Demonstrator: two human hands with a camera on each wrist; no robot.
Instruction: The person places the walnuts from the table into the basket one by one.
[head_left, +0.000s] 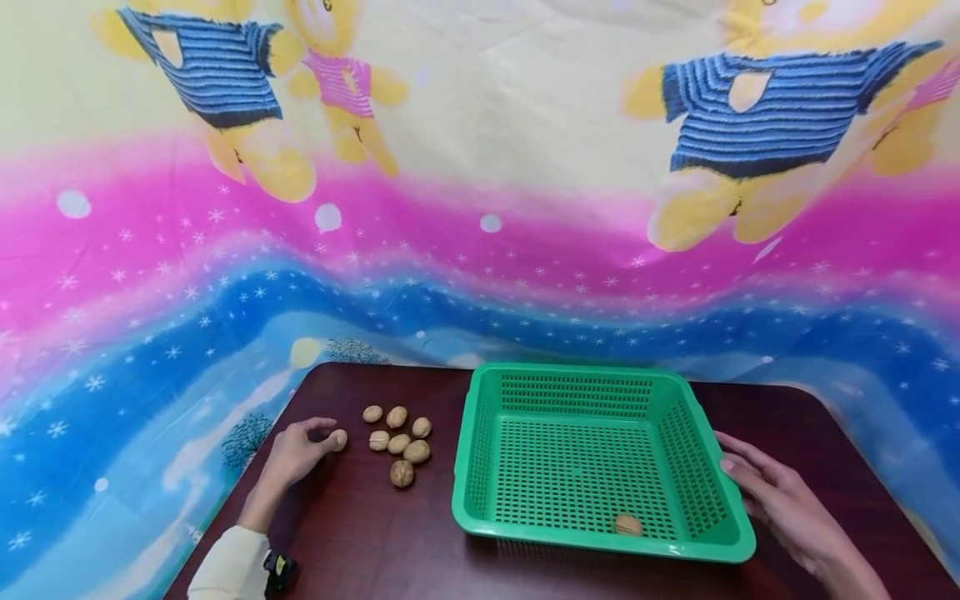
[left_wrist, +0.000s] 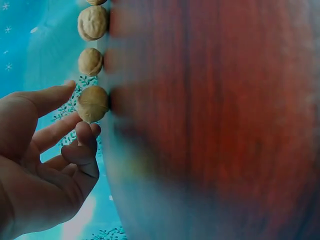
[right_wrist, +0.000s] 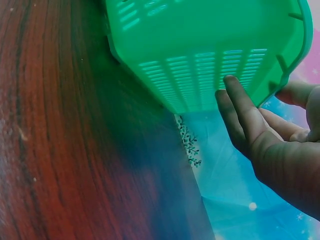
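Observation:
My left hand (head_left: 296,454) is at the left side of the table, its thumb and fingers spread around a lone walnut (head_left: 339,439). In the left wrist view, small gaps show between the fingertips and that walnut (left_wrist: 93,104). A loose cluster of several walnuts (head_left: 398,444) lies to its right. The green plastic basket (head_left: 468,467) stands right of the cluster, with a single walnut (head_left: 627,525) inside near its front wall. At the basket's right side, my right hand (head_left: 787,500) grips the rim, thumb on the edge and fingers against the outer wall (right_wrist: 210,75).
Everything rests on a dark reddish-brown table (head_left: 360,533) with rounded far corners. Behind and beside it hangs a cloth (head_left: 480,250) printed with bears and snowflakes. A black band-like device (head_left: 281,572) sits on the left wrist, by a white sleeve (head_left: 231,565).

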